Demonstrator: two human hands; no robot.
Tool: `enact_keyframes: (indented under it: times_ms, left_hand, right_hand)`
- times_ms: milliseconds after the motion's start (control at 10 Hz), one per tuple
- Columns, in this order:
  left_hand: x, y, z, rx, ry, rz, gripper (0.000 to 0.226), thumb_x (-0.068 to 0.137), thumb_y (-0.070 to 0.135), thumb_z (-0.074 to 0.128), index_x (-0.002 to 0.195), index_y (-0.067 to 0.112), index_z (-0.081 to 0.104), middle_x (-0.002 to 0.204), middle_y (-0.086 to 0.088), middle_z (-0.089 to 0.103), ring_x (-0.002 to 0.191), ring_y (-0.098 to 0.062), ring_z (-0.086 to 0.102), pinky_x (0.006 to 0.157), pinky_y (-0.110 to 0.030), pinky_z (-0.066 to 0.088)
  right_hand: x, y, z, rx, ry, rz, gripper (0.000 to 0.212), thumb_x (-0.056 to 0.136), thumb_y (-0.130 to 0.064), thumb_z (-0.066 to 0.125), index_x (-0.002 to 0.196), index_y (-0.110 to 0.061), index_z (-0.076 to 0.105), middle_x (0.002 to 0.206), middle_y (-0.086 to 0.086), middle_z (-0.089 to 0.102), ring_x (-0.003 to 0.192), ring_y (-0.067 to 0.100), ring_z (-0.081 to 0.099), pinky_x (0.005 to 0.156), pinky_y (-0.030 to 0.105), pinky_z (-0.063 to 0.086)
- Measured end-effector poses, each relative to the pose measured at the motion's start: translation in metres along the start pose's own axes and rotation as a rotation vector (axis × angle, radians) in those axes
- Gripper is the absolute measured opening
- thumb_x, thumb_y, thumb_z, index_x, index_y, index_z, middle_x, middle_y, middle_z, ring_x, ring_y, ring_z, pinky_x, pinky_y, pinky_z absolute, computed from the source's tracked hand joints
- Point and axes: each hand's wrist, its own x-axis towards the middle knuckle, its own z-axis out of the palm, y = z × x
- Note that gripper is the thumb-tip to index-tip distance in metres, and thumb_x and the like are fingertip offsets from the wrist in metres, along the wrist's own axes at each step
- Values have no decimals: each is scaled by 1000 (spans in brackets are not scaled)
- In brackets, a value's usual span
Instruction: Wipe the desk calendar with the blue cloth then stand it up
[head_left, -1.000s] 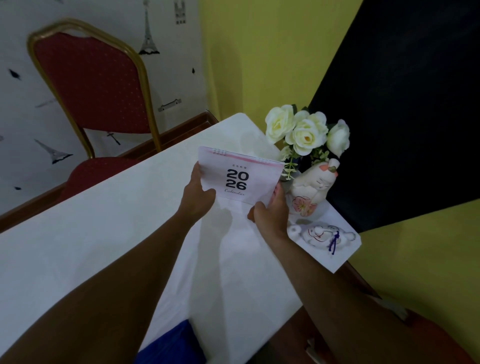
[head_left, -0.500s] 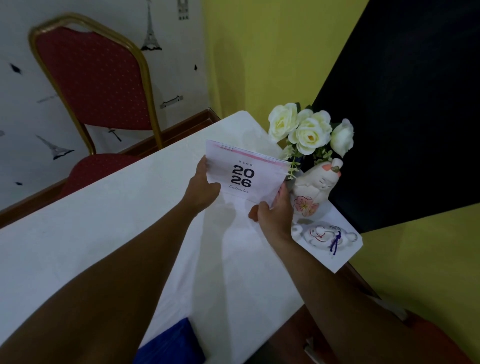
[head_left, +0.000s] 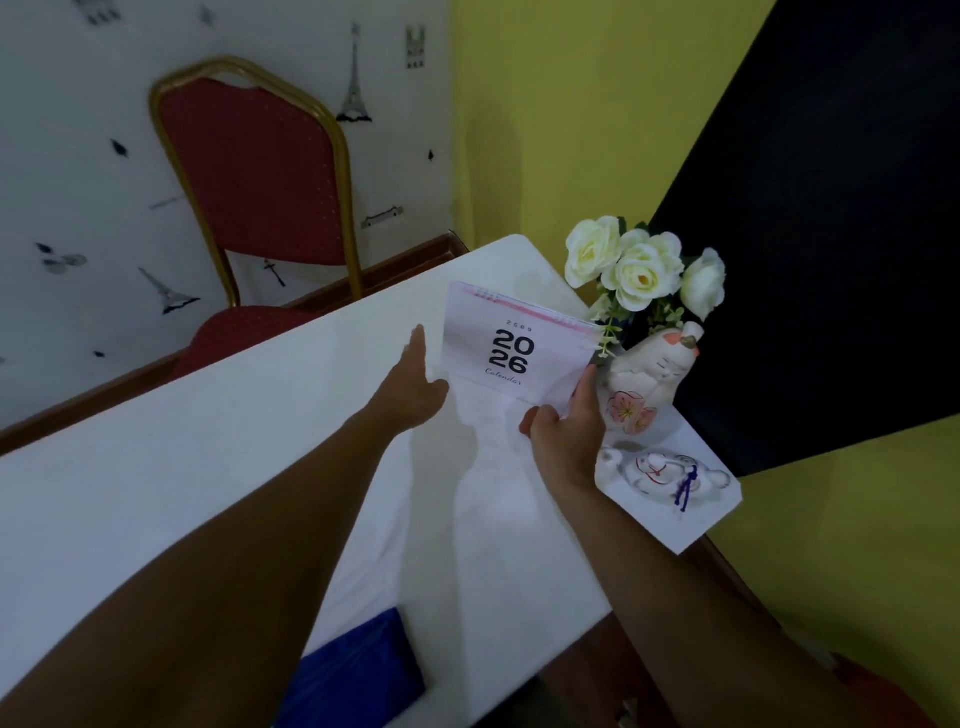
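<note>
The desk calendar (head_left: 511, 345), white and pink with "2026" on its cover, stands upright on the white table (head_left: 208, 467) near the far right corner. My left hand (head_left: 413, 382) is just left of it, fingers spread, off the calendar. At the calendar's lower right corner, my right hand (head_left: 566, 431) has its fingers extended against the edge and its thumb at the bottom; a firm grip cannot be told. The blue cloth (head_left: 358, 675) lies at the table's near edge, partly under my left forearm.
White roses (head_left: 639, 267) in a cat-shaped ceramic vase (head_left: 652, 382) stand right behind the calendar. A small ceramic figurine (head_left: 670, 470) lies at the table's right corner. A red chair with gold frame (head_left: 254, 197) stands beyond the table's left side.
The calendar moved away from me and now rests standing on the table. My left hand let go of it and opened. My right hand's fingers loosened at the lower right corner.
</note>
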Motion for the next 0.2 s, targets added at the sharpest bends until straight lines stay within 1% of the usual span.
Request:
enact_keyframes:
  times_ms: [100, 200]
  left_hand:
    - [-23, -17, -18, 62, -1, -17, 77, 98, 21, 51, 156, 21, 0, 165, -3, 3, 151, -27, 7, 120, -50, 16]
    - [-44, -25, -27, 105, 35, -1, 72, 99, 20, 49, 156, 20, 4, 165, -3, 5, 151, -24, 4, 120, -46, 13]
  right_hand:
    - [-24, -17, 7, -41, 5, -75, 81, 86, 5, 45, 161, -19, 26, 162, 12, 39, 141, 30, 48, 116, 40, 41]
    - [-47, -32, 11, -158, -56, -149, 75, 88, 5, 47, 159, -13, 31, 161, 10, 41, 137, 32, 50, 120, 32, 27]
